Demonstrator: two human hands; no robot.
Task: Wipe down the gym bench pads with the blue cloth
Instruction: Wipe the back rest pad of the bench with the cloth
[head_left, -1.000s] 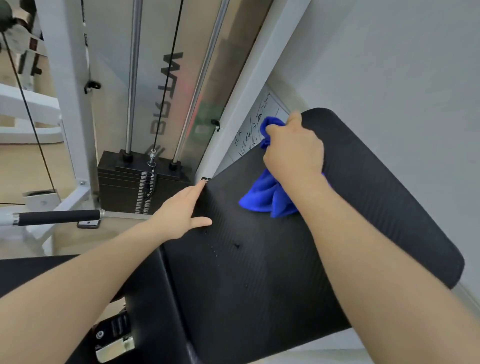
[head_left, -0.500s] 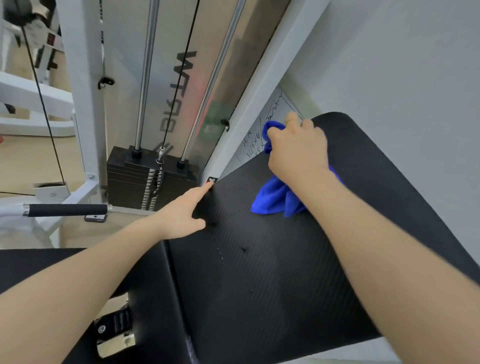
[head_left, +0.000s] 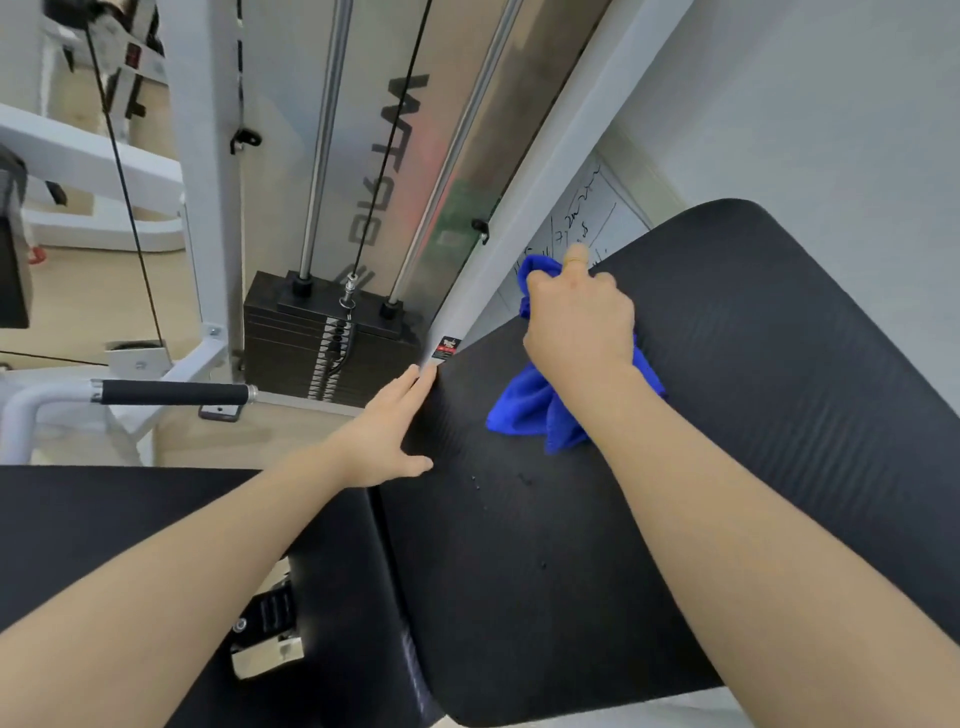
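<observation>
The black ribbed back pad of the gym bench fills the right half of the view. A second black seat pad lies at the lower left. My right hand grips the bunched blue cloth and holds it against the pad's far left edge; part of the cloth hangs out below my wrist. Fingers straight, my left hand rests flat on the back pad's left edge. Small dark specks dot the pad near its middle.
A black weight stack with chrome guide rods and a cable stands just left of the pad. A white machine frame post runs beside the pad's edge. A black-gripped handle bar juts out at left. A metal bench hinge shows between the pads.
My right hand with the cloth has slid a little farther up along the pad's left edge. My left hand has stayed on the pad's edge. The view has shifted slightly.
</observation>
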